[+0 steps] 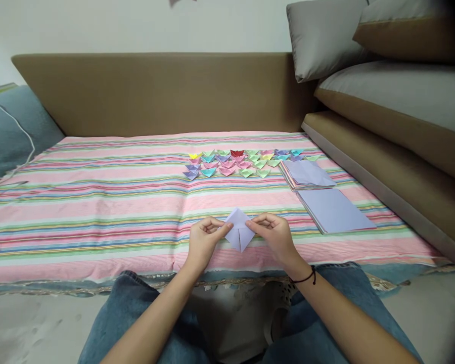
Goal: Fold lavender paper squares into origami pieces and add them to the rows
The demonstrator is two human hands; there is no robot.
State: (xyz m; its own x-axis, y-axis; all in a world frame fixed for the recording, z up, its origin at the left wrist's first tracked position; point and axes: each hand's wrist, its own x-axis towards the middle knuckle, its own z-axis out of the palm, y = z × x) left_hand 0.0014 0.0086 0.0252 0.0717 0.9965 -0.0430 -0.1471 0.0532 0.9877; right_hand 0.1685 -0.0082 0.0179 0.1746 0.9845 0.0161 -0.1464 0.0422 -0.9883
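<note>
A lilac sheet of paper [238, 230], partly folded into a diamond with a pointed lower tip, is held just above the striped cloth [98, 212]. My left hand [203, 240] pinches its left corner with closed fingers. My right hand [272, 233], a dark band at its wrist, pinches the right corner. Both hands sit near the front edge of the cloth.
Several small folded paper shapes [242, 162] in mixed colours lie in rows at the back. Two stacks of lilac sheets [331, 207] lie to the right. Brown and grey cushions [394, 101] line the right side. A white cable [18, 126] crosses a grey-blue cushion at left.
</note>
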